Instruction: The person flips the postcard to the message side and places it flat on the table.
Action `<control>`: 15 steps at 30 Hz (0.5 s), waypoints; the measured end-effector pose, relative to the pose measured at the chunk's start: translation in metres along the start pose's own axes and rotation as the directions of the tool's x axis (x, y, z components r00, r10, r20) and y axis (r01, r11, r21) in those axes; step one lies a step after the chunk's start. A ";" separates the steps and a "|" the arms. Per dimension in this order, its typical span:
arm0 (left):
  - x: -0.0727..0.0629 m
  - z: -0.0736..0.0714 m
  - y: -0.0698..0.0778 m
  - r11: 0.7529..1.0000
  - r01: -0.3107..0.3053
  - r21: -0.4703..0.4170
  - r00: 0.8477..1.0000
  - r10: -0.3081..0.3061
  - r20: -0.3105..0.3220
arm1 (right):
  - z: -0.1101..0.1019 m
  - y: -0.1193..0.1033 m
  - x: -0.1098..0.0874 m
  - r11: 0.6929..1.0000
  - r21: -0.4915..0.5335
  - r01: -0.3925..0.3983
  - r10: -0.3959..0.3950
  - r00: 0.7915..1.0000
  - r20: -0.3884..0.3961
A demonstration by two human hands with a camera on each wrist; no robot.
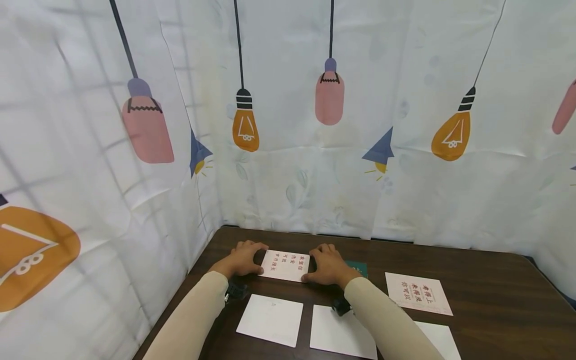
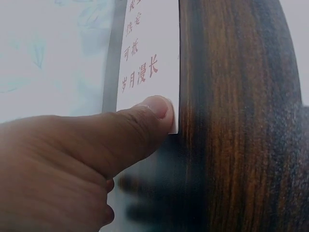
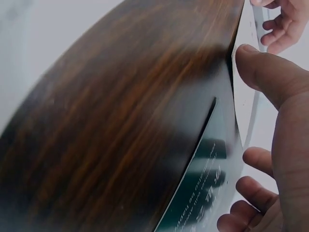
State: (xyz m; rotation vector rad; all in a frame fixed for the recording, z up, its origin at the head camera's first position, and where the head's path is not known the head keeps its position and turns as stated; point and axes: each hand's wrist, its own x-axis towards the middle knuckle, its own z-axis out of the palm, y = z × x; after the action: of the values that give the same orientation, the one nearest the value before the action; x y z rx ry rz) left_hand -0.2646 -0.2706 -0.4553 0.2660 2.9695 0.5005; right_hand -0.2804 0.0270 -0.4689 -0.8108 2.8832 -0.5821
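A white card with red handwritten-style characters spans the gap between my two hands, near the far left of the table. My left hand grips its left end, and in the left wrist view the thumb lies on the card's printed face at a corner. At the other end, my right hand holds the card by its right edge. The right wrist view shows the right thumb against the card, with the other fingers curled lower. Partly behind the right hand lies a dark green card with white lettering.
On the dark wooden table, another red-lettered card lies to the right. Nearer are white cards and a third white card, the last two partly under the right forearm. A printed curtain hangs behind the table.
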 end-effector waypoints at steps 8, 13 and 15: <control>-0.001 0.001 -0.001 1.000 0.009 -0.008 1.000 -0.009 0.002 | 0.002 -0.003 0.002 1.000 -0.009 -0.008 0.008 1.000 0.004; 0.001 -0.001 0.000 1.000 0.009 -0.006 1.000 -0.009 0.016 | 0.001 -0.003 0.002 1.000 -0.018 -0.023 0.023 1.000 0.010; 0.002 -0.002 0.001 1.000 0.005 -0.004 1.000 -0.005 0.025 | 0.000 -0.004 0.002 1.000 -0.007 -0.024 0.025 1.000 0.013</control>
State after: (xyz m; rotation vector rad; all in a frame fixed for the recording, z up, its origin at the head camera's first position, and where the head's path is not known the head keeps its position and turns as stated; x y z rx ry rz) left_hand -0.2662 -0.2700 -0.4532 0.2623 2.9444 0.4988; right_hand -0.2801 0.0232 -0.4674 -0.7761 2.8802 -0.5625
